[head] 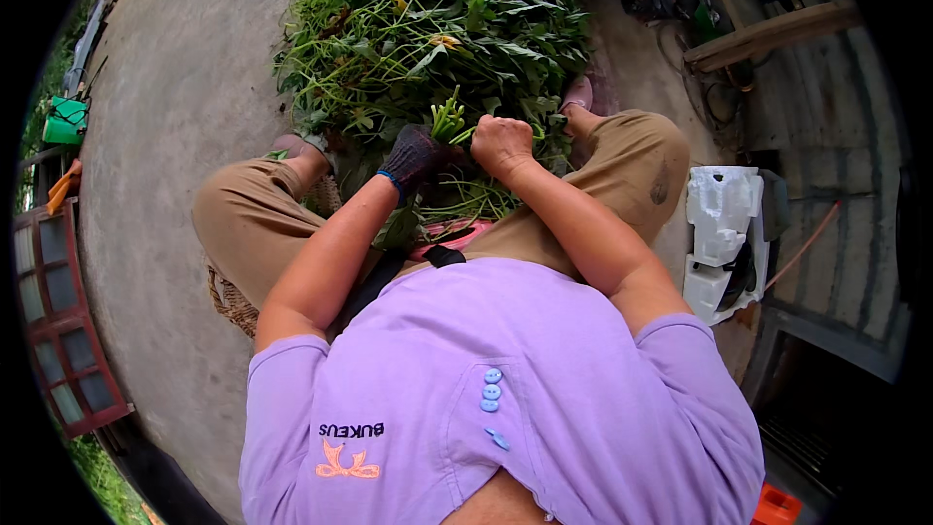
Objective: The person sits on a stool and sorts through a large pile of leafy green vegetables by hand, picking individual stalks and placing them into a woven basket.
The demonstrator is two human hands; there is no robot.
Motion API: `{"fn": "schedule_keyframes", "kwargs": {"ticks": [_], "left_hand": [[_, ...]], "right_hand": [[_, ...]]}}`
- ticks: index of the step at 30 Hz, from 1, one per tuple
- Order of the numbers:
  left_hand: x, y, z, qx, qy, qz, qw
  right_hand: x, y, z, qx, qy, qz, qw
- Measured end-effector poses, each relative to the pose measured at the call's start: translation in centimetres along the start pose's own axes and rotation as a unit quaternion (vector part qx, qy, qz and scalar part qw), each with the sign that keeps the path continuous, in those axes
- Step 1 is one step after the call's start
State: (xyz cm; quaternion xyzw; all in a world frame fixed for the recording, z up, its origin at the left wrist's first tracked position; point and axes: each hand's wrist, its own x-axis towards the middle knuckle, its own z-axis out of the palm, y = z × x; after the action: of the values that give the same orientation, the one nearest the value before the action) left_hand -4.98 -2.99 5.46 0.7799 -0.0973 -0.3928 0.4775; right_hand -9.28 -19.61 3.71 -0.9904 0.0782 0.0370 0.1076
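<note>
My left hand (pixel 412 160), in a dark knitted glove with a blue cuff, is closed around a small bunch of green stems (pixel 447 120), cut ends pointing up. Close beside it, my bare right hand (pixel 503 146) is curled into a fist, with thin green stem parts showing at both sides of it. The fingertips are hidden. Beyond both hands lies a large heap of leafy green stalks (pixel 437 36) with a few yellowed leaves. More loose stems (pixel 481 197) lie between my legs, over a pink plastic object (pixel 459 235).
My bent knees flank the hands. A woven basket (pixel 232 302) is partly under my left leg. White foam packaging (pixel 721 233) stands to the right, near a wooden frame (pixel 773 35). A green container (pixel 65 120) and a red-framed window panel (pixel 69 321) are at far left.
</note>
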Motion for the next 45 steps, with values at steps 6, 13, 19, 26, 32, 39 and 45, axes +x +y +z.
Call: {"fn": "schedule_keyframes", "kwargs": {"ticks": [6, 13, 19, 26, 32, 39, 45], "left_hand": [[-1.5, 0.8, -0.6, 0.061, 0.051, 0.051, 0.996], [-3.5, 0.2, -15.8, -0.496, 0.215, 0.155, 0.827], [-7.6, -1.8, -28.0, -0.55, 0.242, 0.293, 0.744], [-6.7, -5.0, -28.3, -0.59, 0.106, 0.314, 0.736], [-4.6, -5.6, -27.2, -0.528, 0.209, 0.204, 0.797], [-4.7, -4.5, -26.1, -0.433, 0.293, 0.133, 0.842], [-5.1, -3.5, -26.6, -0.427, 0.364, 0.131, 0.817]], "right_hand": [[1.6, 0.4, -0.4, -0.038, -0.074, 0.114, 0.99], [3.7, 6.2, -7.8, -0.057, -0.092, 0.192, 0.975], [3.0, 2.1, -15.0, -0.173, -0.092, 0.045, 0.98], [4.0, -3.7, -4.7, 0.037, -0.398, -0.227, 0.888], [2.1, -10.3, 6.7, 0.497, -0.476, 0.006, 0.725], [-0.7, -5.3, 12.4, 0.011, -0.412, -0.126, 0.902], [-1.1, -4.9, 15.1, -0.014, -0.562, -0.195, 0.804]]}}
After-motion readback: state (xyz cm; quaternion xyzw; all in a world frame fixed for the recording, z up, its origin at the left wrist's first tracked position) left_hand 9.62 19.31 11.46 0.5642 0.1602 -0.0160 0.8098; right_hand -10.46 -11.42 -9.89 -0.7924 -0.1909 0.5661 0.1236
